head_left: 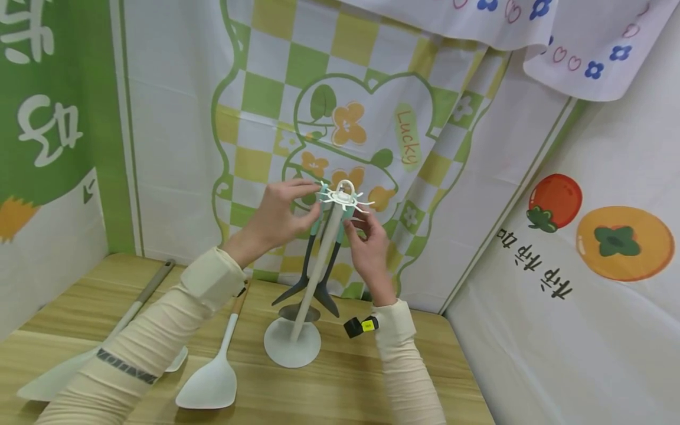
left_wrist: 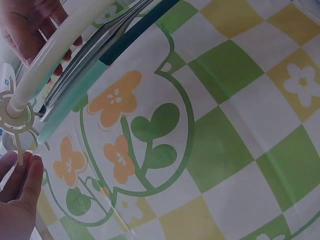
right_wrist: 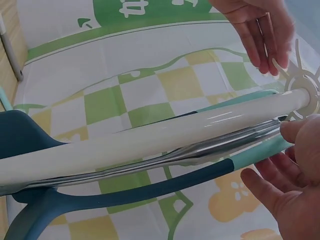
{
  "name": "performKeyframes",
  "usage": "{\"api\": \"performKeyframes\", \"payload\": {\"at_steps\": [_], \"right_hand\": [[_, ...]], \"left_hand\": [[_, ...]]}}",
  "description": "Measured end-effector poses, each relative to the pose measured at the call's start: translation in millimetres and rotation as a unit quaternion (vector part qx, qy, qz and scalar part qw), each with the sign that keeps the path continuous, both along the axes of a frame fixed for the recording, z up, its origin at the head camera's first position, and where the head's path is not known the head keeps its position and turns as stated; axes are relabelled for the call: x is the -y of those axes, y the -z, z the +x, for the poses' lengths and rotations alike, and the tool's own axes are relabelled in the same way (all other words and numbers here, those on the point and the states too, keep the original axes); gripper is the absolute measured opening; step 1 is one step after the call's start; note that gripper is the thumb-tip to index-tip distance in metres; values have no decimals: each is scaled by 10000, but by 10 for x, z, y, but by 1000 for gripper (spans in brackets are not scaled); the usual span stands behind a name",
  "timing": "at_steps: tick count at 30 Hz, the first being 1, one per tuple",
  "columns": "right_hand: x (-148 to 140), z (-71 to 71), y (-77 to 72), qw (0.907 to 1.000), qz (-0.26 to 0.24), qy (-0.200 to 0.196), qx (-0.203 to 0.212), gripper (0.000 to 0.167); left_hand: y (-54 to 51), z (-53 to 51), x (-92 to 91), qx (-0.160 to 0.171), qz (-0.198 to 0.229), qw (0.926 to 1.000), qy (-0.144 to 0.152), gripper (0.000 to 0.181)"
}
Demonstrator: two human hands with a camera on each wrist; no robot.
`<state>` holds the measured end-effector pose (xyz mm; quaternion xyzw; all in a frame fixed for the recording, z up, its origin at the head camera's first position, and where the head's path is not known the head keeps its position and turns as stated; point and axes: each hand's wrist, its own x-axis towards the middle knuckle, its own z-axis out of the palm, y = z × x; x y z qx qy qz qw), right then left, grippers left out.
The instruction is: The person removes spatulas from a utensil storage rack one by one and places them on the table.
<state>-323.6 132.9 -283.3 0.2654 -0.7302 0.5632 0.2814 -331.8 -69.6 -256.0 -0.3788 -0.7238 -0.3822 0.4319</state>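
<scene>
A white utensil stand [head_left: 293, 348] with a round base, pole and ring of hooks [head_left: 344, 199] stands on the table. From it hang two dark blue utensils [head_left: 325, 295] with teal handles [right_wrist: 262, 151] and a steel utensil [right_wrist: 200, 150] with a rounded head. My left hand [head_left: 281, 215] is at the ring's left side, its fingertips by one hook and a teal handle, fingers loosely extended. On the opposite side, my right hand [head_left: 369, 242] has thumb and fingers spread about the other teal handle and the steel handle's end. Whether its fingertips press them is unclear.
Left of the stand, a white spatula [head_left: 209, 381] with a wooden handle lies on the wooden table [head_left: 404, 366]. A long grey-handled white turner [head_left: 64, 375] lies farther left, partly behind my left sleeve. A checked cloth [head_left: 260, 94] hangs behind the stand.
</scene>
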Motion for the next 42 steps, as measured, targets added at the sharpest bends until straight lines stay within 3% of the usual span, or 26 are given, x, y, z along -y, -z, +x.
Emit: {"api": "performKeyframes", "payload": {"at_steps": [5, 18, 28, 33, 42], "right_hand": [[27, -14, 14, 9999, 53, -104, -11, 33], [13, -88, 113, 9997, -6, -76, -228, 30], [3, -44, 115, 9995, -203, -136, -220, 24], [-23, -29, 134, 9991, -310, -179, -236, 28], [-64, -15, 153, 9985, -401, -340, -166, 32]], "left_hand": [[10, -8, 4, -49, 138, 9998, 104, 23], [12, 38, -32, -668, 319, 9961, 486, 9], [-20, 14, -17, -614, 473, 9964, 334, 7], [-70, -9, 39, -408, 397, 9982, 203, 7], [-141, -3, 49, -140, -127, 9998, 72, 10]]}}
